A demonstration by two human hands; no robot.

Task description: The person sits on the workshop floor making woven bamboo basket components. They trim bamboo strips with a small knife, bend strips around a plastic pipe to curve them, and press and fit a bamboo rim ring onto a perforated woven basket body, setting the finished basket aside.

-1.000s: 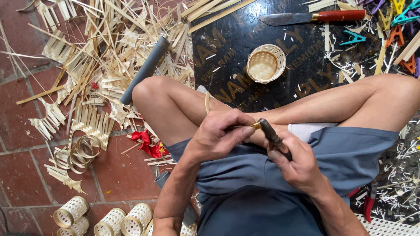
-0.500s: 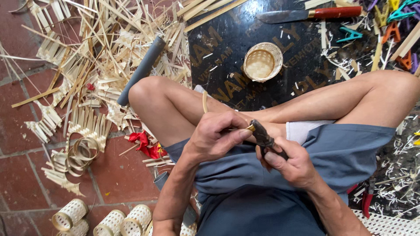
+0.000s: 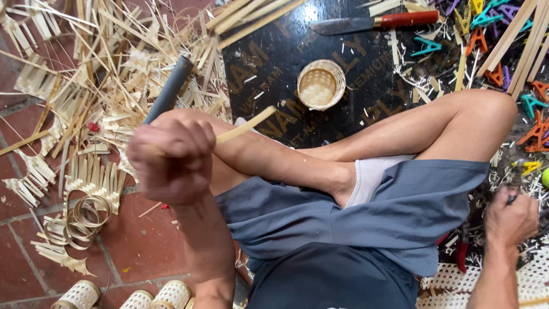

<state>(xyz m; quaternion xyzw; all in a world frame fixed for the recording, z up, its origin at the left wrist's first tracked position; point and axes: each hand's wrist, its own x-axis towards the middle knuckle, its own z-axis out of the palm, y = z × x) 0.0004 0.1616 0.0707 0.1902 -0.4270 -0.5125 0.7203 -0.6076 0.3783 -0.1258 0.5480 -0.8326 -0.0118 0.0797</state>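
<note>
Left hand (image 3: 170, 159) raised in a closed grip on a bamboo strip (image 3: 246, 125), which juts toward the small woven basket (image 3: 321, 84). Right hand (image 3: 510, 219), well away from that basket, is closed around a dark tool (image 3: 510, 198); its tip cannot be made out. A knife (image 3: 374, 22) lies beyond the basket.

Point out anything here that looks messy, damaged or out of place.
Bamboo strips and shavings lie strewn over the brick floor, and coloured clips are scattered at upper right. A knife lies loose on the dark mat. Nothing looks broken.
</note>
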